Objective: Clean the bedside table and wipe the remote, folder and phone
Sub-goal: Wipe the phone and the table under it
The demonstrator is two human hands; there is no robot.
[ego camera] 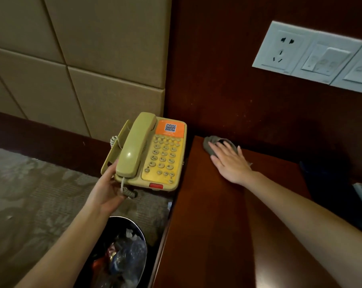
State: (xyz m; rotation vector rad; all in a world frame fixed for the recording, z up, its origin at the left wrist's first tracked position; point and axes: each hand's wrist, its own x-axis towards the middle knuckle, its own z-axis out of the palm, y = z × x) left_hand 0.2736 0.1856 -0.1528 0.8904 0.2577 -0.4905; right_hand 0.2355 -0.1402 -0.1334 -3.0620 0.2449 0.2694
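Left grip [107,190] holds phone [155,154], right grip [231,161] presses cloth [209,144]

Full waste bin [125,218] on carpet [30,194]; socket panel [313,57] on wood wall [228,80].

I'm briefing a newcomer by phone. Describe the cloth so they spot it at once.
Find the red-brown bedside table on the right. At its far left corner, the right hand presses the cloth: a crumpled grey wad, unlike the yellow phone nearby.
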